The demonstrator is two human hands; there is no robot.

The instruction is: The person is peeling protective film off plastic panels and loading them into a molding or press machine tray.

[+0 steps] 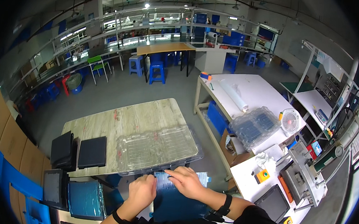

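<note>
A flat panel covered in shiny blue film (178, 200) is close in front of my body, its top edge catching striped reflections. My left hand (141, 190) is closed in a fist at the panel's upper left edge; its fingertips are hidden. Across the top edge lies my right hand (185, 183), index finger stretched toward the left corner and the other fingers curled against the panel. Just beyond both hands, a transparent plastic blister tray (159, 147) rests on the wood-patterned table (92, 125). Both wrists wear black bands.
Dark flat panels (92, 152) lie at the table's left, with a blue film-wrapped panel (86, 199) nearer. On the right, a white table (247, 85) bears stacked blister trays (256, 127) and a small fan (290, 121). A press machine (303, 173) stands nearer.
</note>
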